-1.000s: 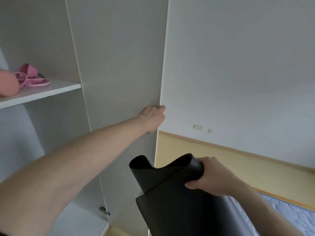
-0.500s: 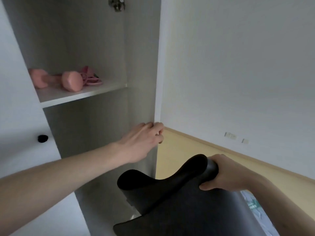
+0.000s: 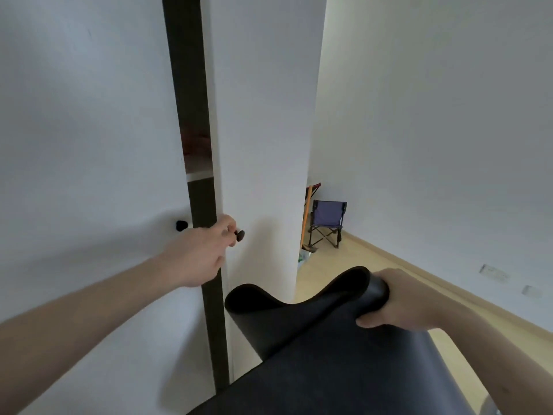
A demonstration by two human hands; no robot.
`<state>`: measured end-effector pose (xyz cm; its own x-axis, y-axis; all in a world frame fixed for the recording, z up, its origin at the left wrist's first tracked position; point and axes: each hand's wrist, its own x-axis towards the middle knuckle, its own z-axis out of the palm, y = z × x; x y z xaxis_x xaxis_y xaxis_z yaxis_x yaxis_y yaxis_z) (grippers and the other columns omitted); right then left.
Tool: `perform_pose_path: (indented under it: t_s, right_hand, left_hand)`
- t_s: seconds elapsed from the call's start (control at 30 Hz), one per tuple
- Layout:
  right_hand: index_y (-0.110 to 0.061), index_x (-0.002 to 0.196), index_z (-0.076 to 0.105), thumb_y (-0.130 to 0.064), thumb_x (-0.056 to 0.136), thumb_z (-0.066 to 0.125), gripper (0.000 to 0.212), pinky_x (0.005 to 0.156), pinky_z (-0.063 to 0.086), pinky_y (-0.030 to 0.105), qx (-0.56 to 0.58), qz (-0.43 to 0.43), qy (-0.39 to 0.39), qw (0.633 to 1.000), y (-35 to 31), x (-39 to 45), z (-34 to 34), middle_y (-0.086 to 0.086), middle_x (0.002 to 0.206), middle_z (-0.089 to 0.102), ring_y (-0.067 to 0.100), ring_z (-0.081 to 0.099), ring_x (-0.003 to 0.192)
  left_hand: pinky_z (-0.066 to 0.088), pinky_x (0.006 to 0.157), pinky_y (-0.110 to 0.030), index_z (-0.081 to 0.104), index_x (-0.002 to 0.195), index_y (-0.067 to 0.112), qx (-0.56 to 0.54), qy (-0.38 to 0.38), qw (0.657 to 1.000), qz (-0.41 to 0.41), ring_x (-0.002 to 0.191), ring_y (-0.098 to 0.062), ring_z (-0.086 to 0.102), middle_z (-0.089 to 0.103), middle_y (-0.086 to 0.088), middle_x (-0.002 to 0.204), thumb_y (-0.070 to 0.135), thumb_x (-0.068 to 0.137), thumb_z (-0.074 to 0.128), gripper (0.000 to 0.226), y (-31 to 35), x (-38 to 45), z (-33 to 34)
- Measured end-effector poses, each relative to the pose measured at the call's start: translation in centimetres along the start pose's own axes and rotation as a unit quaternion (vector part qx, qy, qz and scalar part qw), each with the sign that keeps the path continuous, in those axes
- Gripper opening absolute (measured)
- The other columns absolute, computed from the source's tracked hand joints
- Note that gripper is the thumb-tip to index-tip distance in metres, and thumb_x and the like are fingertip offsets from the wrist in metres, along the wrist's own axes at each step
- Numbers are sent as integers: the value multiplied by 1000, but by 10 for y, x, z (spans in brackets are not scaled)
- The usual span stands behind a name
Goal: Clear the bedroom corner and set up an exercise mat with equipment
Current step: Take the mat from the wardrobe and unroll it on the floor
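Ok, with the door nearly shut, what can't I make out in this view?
- Shelf contents, head view: only a dark slit shows between the doors.
- Left hand fingertips: curled at the knob, contact unclear.
- Mat: bottom edge crops it.
- Items beside the chair: cabinet edge hides them, too small.

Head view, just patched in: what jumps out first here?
The black exercise mat fills the bottom centre, loosely rolled, its top edge gripped by the right hand. To its left, the left hand holds the small dark knob of a white wardrobe door that stands nearly closed, leaving a narrow dark gap. Far back along the wall, a purple folding chair stands on the wooden floor.
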<state>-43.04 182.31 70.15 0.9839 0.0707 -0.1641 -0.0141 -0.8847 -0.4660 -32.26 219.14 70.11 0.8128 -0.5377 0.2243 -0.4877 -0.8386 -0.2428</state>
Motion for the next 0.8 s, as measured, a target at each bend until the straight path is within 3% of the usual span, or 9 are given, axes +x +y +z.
perform_pose_path:
  t_s: [0.17, 0.37, 0.53, 0.67, 0.8]
  right_hand:
    - [-37, 95, 70, -43, 65, 90, 37, 84, 54, 29, 13, 8, 14, 1000, -1, 21, 4, -16, 92, 74, 6, 68, 89]
    - [-34, 93, 71, -42, 64, 91, 36, 80, 57, 32, 27, 23, 51, 998, 14, 36, 2, -15, 87, 75, 6, 69, 83]
    - [-35, 90, 71, -41, 65, 89, 31, 73, 56, 30, 30, 34, 91, 995, 33, 46, -4, -15, 84, 74, 8, 69, 80]
    - [-36, 89, 70, -42, 66, 88, 30, 76, 58, 35, 30, 39, 106, 993, 52, 60, -13, -14, 84, 73, 9, 68, 80]
    - [-34, 88, 68, -36, 70, 89, 28, 79, 56, 36, 47, 43, 90, 994, 76, 77, -34, -10, 85, 72, 11, 66, 81]
  left_hand:
    - [28, 49, -19, 53, 130, 24, -40, -24, 998, -30, 61, -10, 54, 29, 11, 141, 28, 99, 51, 32, -8, 6, 1]
    - [33, 55, -24, 62, 111, 24, -50, -38, 995, -82, 70, -10, 56, 39, 8, 128, 39, 97, 52, 23, -4, 28, -11]
    - [27, 55, -26, 59, 114, 26, -23, -77, 986, -146, 91, -18, 57, 41, 4, 128, 47, 94, 52, 30, -4, 47, -16]
    - [43, 75, -34, 58, 118, 21, 10, -108, 978, -178, 117, -24, 54, 42, -6, 136, 48, 92, 53, 38, -3, 63, -17]
    - [49, 95, -39, 57, 124, 16, 62, -136, 965, -217, 122, -30, 52, 46, -13, 138, 55, 89, 54, 53, 3, 84, -20]
